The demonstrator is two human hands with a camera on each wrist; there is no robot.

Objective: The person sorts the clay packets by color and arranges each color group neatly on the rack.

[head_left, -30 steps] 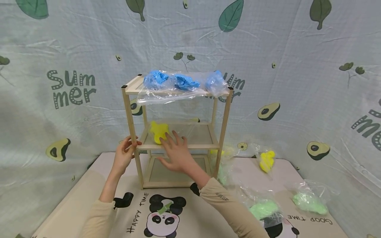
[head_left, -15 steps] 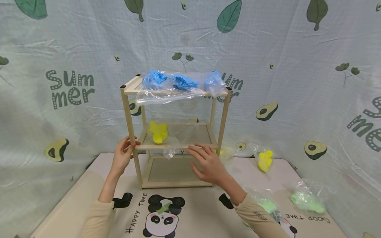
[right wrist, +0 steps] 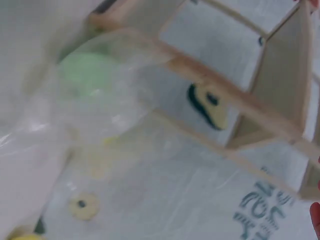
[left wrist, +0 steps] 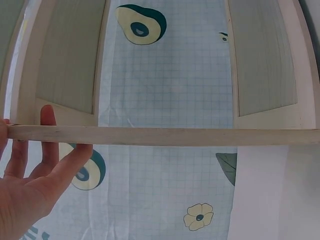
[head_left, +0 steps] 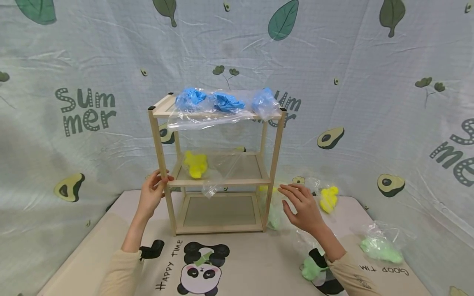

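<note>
A green lump (right wrist: 87, 75) blurs in the right wrist view — the left wrist view crops the left hand (left wrist: 31, 192)

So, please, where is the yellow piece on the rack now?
In the head view, the yellow piece lies in a clear bag on the left side of the middle shelf, near the left hand.

A small curtained-off booth, more a makeshift set-up than a furnished room. Creased pale sheeting (head_left: 237, 49), printed with avocados (head_left: 331, 137), leaves (head_left: 283, 19) and the word "summer" (head_left: 86, 111), hangs behind and along both sides of a tabletop (head_left: 248, 263) decorated with cartoon pandas (head_left: 201, 273) and lettering. The left wrist view shows the same sheeting. It hides what lies beyond, so whether this is inside a home or a workplace cannot be told.
</note>
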